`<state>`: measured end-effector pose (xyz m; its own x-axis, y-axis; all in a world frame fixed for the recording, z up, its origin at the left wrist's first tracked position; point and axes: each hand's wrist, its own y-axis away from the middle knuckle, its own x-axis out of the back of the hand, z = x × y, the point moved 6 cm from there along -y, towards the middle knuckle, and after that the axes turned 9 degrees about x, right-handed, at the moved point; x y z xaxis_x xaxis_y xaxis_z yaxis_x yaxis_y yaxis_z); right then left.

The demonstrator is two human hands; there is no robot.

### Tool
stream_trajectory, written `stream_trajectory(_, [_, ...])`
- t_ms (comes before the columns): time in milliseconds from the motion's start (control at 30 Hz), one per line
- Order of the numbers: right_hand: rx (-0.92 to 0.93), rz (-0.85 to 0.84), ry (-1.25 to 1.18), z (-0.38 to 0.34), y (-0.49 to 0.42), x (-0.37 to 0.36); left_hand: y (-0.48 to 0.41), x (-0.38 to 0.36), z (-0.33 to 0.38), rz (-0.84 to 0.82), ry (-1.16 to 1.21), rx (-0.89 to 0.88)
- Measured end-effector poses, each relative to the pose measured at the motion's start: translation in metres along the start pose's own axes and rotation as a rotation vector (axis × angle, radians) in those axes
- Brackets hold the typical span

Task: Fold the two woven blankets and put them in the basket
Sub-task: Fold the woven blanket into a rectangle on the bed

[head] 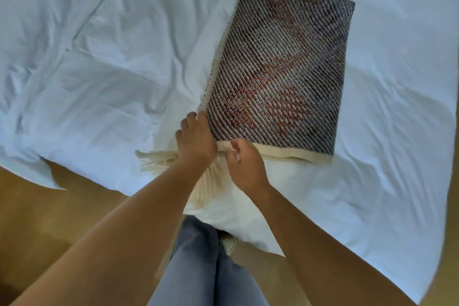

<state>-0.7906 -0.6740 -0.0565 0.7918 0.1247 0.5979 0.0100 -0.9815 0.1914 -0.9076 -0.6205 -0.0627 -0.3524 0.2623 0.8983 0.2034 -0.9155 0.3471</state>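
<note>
The left hand (196, 139) and right hand (244, 164) were curled on the folded grey-red woven blanket (278, 69); another fold seemed needed.

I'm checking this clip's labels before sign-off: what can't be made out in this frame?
Basket: nowhere in the head view.
Second blanket: not seen; only one woven blanket lies on the bed.
Fingertips of the left hand: curled over the blanket's corner, hidden by the hand itself.
Pinch of the right hand: pads hidden by its knuckles.
Fringe: partly covered by the left forearm.
Fold layers: uncountable from above.
</note>
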Motion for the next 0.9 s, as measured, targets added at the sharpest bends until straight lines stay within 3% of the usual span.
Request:
stream_trajectory(133, [0.033, 0.215, 0.138, 0.012, -0.018, 0.041, 0.002, -0.02, 0.047, -0.047, -0.125, -0.285])
stream_trajectory(300, [0.12, -0.002, 0.557, 0.045, -0.074, 0.022, -0.024, -0.063, 0.078, -0.057, -0.169, -0.44])
stream_trajectory(467, [0.131, -0.069, 0.699, 0.094, -0.081, 0.025, -0.057, -0.073, 0.03, 0.034, -0.194, -0.316])
stream_trajectory(567, [-0.086, 0.03, 0.725, 0.14, -0.064, 0.06, -0.072, -0.071, 0.007, 0.008, -0.199, -0.214])
stream_trajectory(667, [-0.168, 0.054, 0.7, 0.148, -0.058, 0.075, -0.075, -0.065, 0.022, -0.007, -0.231, -0.22])
stream_trajectory(767, [-0.156, 0.095, 0.669, 0.131, -0.07, 0.078, -0.079, -0.052, 0.053, 0.036, -0.216, -0.257])
stream_trajectory(900, [0.049, 0.03, 0.618, 0.095, -0.11, 0.066, -0.08, -0.057, 0.124, 0.019, -0.212, -0.549])
